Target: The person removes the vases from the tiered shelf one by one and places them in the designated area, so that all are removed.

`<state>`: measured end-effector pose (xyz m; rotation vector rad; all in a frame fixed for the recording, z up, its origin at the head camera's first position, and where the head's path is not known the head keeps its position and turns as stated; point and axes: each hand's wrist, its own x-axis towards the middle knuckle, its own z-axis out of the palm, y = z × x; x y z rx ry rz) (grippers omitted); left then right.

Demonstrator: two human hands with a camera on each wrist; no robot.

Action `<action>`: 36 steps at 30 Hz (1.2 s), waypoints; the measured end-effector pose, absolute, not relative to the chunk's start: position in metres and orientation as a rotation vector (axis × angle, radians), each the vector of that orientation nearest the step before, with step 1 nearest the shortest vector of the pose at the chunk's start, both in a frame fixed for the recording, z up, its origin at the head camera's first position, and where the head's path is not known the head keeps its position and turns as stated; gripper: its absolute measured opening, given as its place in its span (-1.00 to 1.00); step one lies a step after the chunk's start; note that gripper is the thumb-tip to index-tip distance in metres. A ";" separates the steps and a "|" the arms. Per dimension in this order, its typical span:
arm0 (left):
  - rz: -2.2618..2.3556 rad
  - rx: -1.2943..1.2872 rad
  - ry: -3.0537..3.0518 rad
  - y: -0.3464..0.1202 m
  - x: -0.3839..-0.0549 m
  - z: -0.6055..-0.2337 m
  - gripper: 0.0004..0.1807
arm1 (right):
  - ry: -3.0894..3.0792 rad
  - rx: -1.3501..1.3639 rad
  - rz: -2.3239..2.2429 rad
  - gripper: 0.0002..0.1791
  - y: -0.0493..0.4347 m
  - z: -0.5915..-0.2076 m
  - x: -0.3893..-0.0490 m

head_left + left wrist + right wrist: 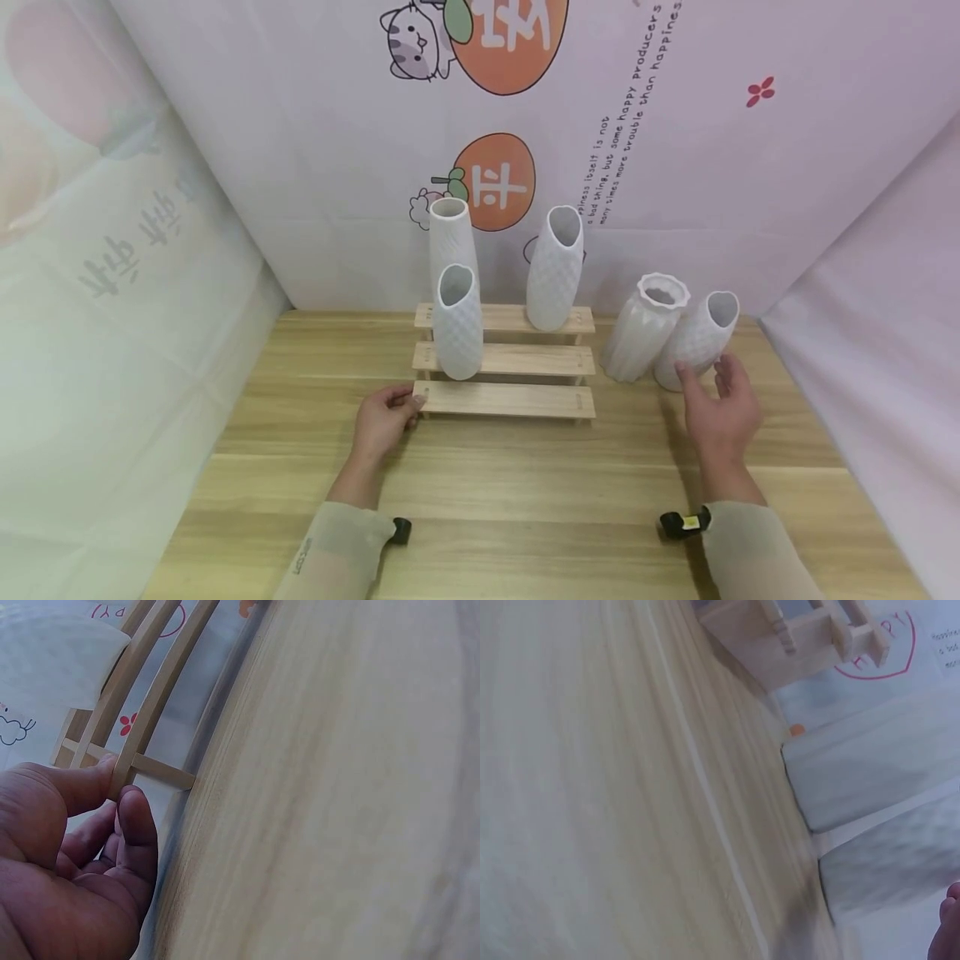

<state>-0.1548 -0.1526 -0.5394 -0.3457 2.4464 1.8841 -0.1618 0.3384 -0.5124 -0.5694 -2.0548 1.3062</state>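
My left hand (pixel 384 421) is at the left end of a three-step wooden display rack (pixel 510 401). In the left wrist view its thumb and forefinger pinch the end of the lowest step (pixel 154 720). Over on the right, my right hand (pixel 723 421) has its thumb and fingers around the lower part of a white vase (pixel 699 337) with a slanted mouth and diamond texture. That vase's base is on the table, in the right wrist view too, where only fingertips (pixel 951 904) show at its side. Beside it stands a white fluted vase (pixel 639 337) with a scalloped rim.
A diamond-textured vase (pixel 459 337) stands on the middle step. The top step bears another such vase (pixel 553 283) at right and a round-mouthed vase (pixel 454 237) at left, partly hidden. Printed cloth (pixel 337 208) walls the wooden table (pixel 525 500) at back and sides.
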 end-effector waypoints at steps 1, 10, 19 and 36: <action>1.886 -0.346 2.446 -0.153 -0.155 -0.539 -0.59 | -2.041 -0.564 1.303 -0.23 0.337 -0.512 -0.161; 1.893 -0.351 2.437 -0.153 -0.156 -0.542 -0.60 | -1.820 -0.446 1.271 -0.39 0.312 -0.495 -0.149; 1.885 -0.356 2.429 -0.153 -0.155 -0.542 -0.59 | -1.696 -0.312 1.320 -0.52 0.278 -0.465 -0.134; 1.869 -0.342 2.457 -0.152 -0.156 -0.540 -0.59 | -1.822 -0.024 1.296 -0.49 0.235 -0.458 -0.127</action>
